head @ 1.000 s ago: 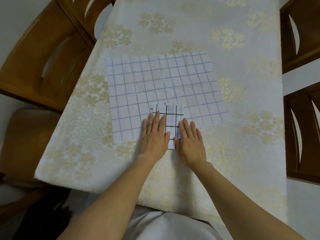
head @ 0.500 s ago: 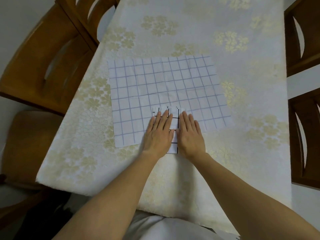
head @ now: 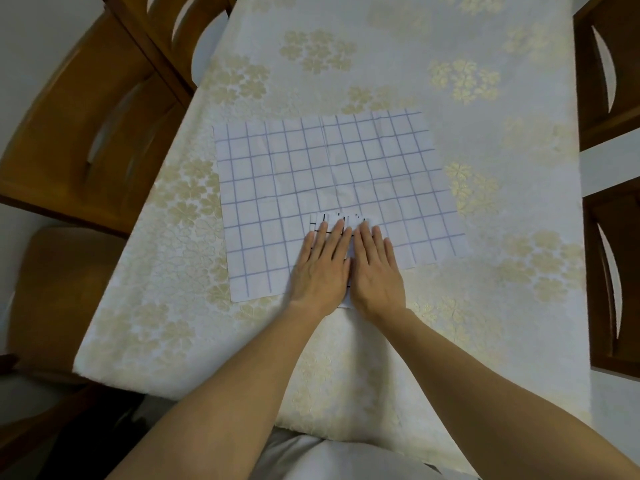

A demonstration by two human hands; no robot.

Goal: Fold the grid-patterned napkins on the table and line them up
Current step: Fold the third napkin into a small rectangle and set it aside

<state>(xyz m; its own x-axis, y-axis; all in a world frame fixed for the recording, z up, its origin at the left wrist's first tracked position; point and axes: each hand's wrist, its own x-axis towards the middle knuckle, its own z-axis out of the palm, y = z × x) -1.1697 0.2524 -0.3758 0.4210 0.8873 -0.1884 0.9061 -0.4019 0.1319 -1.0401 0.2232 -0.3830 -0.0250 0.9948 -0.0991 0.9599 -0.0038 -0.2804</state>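
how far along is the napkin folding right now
Done: the small white black-grid napkin looks folded. In hand: the left hand and right hand press it flat. Left: the large white blue-grid napkin under it lies unfolded, and nothing is lined up yet.

Cream cloth (head: 381, 46) with gold flower clusters lay flat; its near edge hung down toward the viewer. Left side: wooden chair (head: 104, 133) with slatted back close against the cloth edge, second chair back (head: 166, 15) at the top left corner, tan padded seat (head: 52, 299) lower down. Right side: two dark wooden chairs, upper (head: 609, 64) and lower (head: 616, 278), both cut by the frame edge, with a strip of pale floor (head: 620, 161) between them. Pale garment (head: 346, 459) at the bottom edge.
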